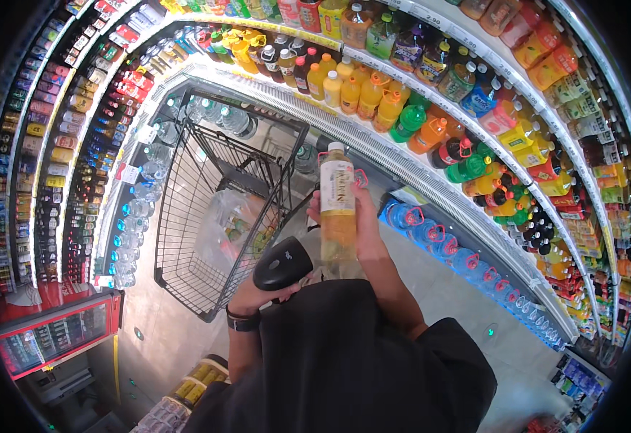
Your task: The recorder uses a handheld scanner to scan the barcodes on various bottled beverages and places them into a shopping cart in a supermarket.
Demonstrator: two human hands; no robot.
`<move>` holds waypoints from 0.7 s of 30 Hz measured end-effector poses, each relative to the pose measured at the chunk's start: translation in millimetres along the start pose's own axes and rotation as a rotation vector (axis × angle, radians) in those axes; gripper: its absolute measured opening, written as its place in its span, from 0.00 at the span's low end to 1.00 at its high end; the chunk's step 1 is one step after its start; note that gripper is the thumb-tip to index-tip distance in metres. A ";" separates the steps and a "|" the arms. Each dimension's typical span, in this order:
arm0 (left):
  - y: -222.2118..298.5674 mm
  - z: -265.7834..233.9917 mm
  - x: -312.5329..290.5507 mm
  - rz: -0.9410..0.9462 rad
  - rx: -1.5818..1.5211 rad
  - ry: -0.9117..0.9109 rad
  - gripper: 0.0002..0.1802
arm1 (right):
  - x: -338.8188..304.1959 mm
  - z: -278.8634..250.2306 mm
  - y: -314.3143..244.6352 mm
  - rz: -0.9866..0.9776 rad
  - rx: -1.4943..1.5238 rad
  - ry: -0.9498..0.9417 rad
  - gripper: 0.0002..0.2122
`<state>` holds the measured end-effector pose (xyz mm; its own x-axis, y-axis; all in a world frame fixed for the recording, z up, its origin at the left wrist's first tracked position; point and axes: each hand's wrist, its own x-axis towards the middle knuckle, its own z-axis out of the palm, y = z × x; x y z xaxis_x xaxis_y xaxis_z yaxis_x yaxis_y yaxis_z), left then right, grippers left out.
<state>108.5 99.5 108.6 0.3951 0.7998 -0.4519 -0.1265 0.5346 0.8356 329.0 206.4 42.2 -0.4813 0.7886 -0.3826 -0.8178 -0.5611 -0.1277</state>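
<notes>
Upright in my right hand (364, 216) is a clear plastic drink bottle (338, 198) with a white cap, a pale label and light amber liquid; my fingers wrap round its side. My left hand (254, 294) grips a black handheld barcode scanner (282, 264), its rounded head lying just left of the bottle's base. A dark band circles my left wrist. Ahead and to the left of both hands stands a black wire shopping cart (175, 209). Inside it lies a clear plastic bag (230, 224) with colourful packages.
Curved shelves of bottled drinks (395, 108) wrap round the front and right. Large water bottles (134, 224) line the floor at left, and blue-tinted jugs (449, 245) at right. A red-framed cooler (56, 335) stands lower left, near stacked yellow-topped packs (200, 380).
</notes>
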 end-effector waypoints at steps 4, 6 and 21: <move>24.8 -7.2 39.8 -0.046 0.067 -0.091 0.33 | 1.6 -16.5 -23.1 -0.078 0.178 -0.049 0.26; 34.9 -8.5 60.3 -0.020 0.176 -0.098 0.17 | 4.4 -27.6 -36.0 -0.126 0.196 -0.132 0.26; 96.3 -46.8 162.9 -0.100 0.091 -0.589 0.22 | -2.4 22.7 -56.0 -0.483 -0.237 -0.059 0.34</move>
<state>118.1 294.0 100.9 0.8419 0.4468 -0.3027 0.0059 0.5532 0.8330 368.9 241.7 71.1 -0.0909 0.9797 -0.1785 -0.8602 -0.1675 -0.4816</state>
